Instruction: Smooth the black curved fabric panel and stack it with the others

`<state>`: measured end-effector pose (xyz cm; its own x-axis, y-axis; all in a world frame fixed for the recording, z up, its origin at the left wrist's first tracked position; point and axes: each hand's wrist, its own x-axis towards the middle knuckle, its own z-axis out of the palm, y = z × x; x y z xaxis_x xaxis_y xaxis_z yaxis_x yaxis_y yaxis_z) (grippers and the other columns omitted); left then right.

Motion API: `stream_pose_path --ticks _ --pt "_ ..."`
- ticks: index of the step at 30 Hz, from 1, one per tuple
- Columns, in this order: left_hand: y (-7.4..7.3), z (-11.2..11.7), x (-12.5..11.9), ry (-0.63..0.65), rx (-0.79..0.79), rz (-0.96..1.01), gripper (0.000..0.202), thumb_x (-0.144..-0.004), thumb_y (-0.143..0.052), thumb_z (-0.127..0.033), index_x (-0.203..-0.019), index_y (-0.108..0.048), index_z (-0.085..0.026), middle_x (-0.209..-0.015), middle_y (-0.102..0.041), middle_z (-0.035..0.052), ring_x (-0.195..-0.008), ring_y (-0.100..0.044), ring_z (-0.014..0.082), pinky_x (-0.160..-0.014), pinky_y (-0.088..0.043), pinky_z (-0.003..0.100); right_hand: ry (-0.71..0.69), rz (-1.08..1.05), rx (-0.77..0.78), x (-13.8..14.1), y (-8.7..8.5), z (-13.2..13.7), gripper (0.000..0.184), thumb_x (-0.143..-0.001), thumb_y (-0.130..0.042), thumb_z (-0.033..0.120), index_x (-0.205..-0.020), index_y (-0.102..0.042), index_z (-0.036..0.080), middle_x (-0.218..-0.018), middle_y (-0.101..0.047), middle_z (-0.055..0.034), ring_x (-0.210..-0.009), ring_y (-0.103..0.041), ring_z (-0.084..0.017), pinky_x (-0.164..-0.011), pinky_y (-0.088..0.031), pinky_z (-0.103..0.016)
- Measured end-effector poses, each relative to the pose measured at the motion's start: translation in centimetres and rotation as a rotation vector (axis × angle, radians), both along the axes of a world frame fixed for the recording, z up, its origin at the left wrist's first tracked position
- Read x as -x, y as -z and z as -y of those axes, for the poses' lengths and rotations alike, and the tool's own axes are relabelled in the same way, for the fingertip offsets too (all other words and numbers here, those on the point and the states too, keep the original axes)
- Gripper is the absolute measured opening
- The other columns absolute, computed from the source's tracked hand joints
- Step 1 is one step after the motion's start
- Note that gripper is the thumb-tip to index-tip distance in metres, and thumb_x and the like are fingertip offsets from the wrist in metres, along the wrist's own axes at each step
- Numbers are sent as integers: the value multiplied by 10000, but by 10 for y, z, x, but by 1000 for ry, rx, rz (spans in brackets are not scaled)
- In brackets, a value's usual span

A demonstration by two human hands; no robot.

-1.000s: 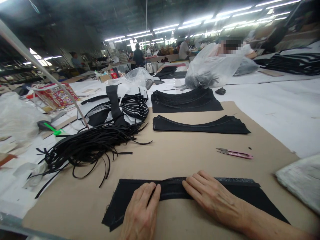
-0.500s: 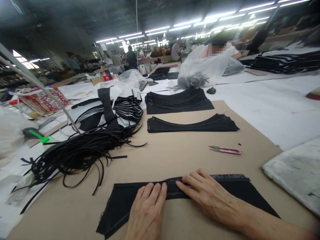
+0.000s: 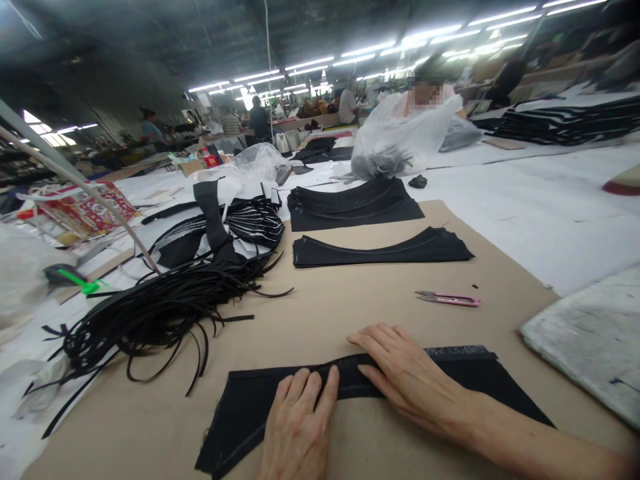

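Observation:
A black fabric piece [image 3: 245,407] with a curved lower edge lies on the tan board in front of me. Along its upper edge runs a folded strip, with a greyish band showing at the right end. My left hand [image 3: 300,423] rests on the piece left of its middle, fingertips pressing near the fold, index finger apart from the others. My right hand [image 3: 407,373] lies over the fold right of the middle. Its fingers reach past the upper edge, with the thumb apart on the black fabric. Both hands are open; the fabric under them is hidden.
Thread snips [image 3: 447,299] with pink handles lie beyond my right hand. Two stacks of curved black pieces, a near stack [image 3: 380,248] and a far stack [image 3: 355,205], sit farther back. Black strips [image 3: 165,310] are heaped left. A person sits behind a clear plastic bag [image 3: 395,133].
My right hand's fingers have lifted off the fold and stretched forward past the upper edge, opening away from the thumb. My left index finger has spread slightly right. The view has shifted slightly.

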<state>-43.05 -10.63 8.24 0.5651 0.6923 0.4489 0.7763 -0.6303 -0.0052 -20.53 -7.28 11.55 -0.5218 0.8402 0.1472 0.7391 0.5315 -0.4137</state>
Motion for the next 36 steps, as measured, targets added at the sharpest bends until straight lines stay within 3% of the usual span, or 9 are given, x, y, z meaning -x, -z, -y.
stream_pose_path --ticks 7,14,18,24,29,32,36 --pt "-8 -13 12 -96 136 237 271 -901 -485 -103 -1141 -577 -187 -1019 -614 62 -943 -570 189 -822 -508 318 -24 52 187 21 -12 -17 152 -853 -620 196 -997 -571 197 -1030 -625 -45 -984 -541 -241 -887 -375 -437" --pt "-14 -26 17 -72 414 206 247 -902 -442 -61 -1022 -606 -201 -920 -630 38 -867 -580 205 -763 -536 373 -99 36 304 10 -18 -29 59 -864 -618 198 -905 -575 198 -961 -625 -36 -926 -555 -210 -853 -394 -374" --pt "-17 -27 20 -43 500 173 252 -933 -408 -86 -1026 -614 -196 -937 -631 46 -879 -586 196 -770 -537 354 -163 21 280 2 -13 -35 47 -898 -582 211 -866 -552 193 -928 -609 -32 -895 -547 -188 -802 -412 -320" --pt "-10 -26 26 40 378 107 280 -931 -406 -89 -1119 -598 -167 -918 -629 56 -846 -591 195 -748 -550 335 -308 111 28 -8 8 -34 117 -964 -488 224 -863 -532 185 -879 -583 -26 -804 -527 -164 -741 -404 -291" --pt "-4 -22 31 74 266 34 336 -933 -394 -89 -1223 -554 -141 -928 -633 64 -861 -589 195 -768 -559 321 -393 181 -196 -13 17 -29 197 -984 -397 136 -836 -521 175 -840 -560 -25 -744 -484 -160 -691 -378 -291" --pt "-4 -20 31 80 241 27 374 -927 -381 -72 -1265 -530 -133 -972 -637 72 -900 -590 195 -809 -562 320 -413 176 -214 -15 16 -27 201 -980 -380 117 -857 -529 170 -850 -559 -31 -748 -481 -166 -699 -380 -300" --pt "-5 -16 28 71 214 54 398 -912 -367 -49 -1267 -531 -123 -978 -641 79 -897 -594 195 -808 -568 320 -333 138 -63 -15 10 -25 102 -966 -449 180 -954 -550 179 -906 -573 -35 -822 -522 -180 -753 -403 -314"
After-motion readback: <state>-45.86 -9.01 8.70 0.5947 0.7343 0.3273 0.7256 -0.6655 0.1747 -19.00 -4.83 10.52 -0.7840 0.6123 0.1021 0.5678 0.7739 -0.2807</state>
